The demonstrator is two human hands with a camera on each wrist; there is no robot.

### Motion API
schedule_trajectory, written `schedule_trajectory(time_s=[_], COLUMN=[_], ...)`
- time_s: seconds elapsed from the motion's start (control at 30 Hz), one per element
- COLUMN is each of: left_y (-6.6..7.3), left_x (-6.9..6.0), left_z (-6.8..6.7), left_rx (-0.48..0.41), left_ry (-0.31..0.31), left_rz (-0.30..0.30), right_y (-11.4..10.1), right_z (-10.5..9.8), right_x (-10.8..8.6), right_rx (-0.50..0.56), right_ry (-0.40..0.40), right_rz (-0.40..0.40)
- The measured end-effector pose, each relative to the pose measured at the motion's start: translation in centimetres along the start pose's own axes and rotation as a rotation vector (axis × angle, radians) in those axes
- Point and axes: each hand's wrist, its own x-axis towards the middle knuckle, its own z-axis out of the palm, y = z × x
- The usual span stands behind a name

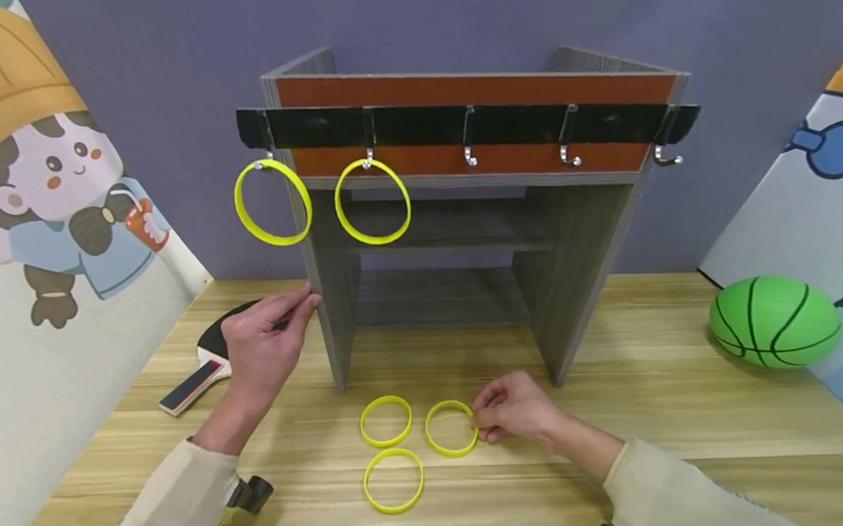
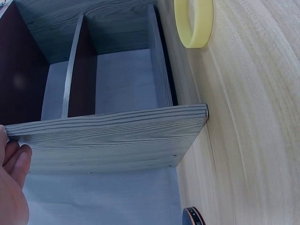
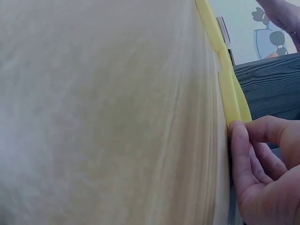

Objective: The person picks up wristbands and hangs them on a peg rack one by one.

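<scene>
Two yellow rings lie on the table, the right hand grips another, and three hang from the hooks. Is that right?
Not three: the head view shows only two hanging rings on the hooks. The rest holds: two loose rings lie on the table, and the right hand grips another ring.

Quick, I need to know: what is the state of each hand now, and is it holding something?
Left hand: touching the shelf's left panel; whether pinching it cannot be told.
Right hand: closed, pinching a yellow ring.
</scene>
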Motion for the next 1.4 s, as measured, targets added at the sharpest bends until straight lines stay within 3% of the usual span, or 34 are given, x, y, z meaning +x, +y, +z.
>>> schedule_trajectory(time_s=[0.33, 0.8, 1.4], left_y=[0.0, -0.2, -0.1], left_x=[0.0, 0.1, 0.0], left_z=[0.0, 0.1, 0.1], left_rx=[0.0, -0.011, -0.022], left_ry=[-0.002, 0.004, 0.002], left_rz=[0.005, 0.001, -0.006], right_y=[-0.3, -2.1, -6.9], right_z=[-0.2, -0.9, -2.4], right_x=[-0.3, -0.8, -2.3], right_rx=[0.076, 0.179, 0.318], right_ry=[0.031, 0.132, 0.132], right_rz=[-0.028, -0.067, -0.146])
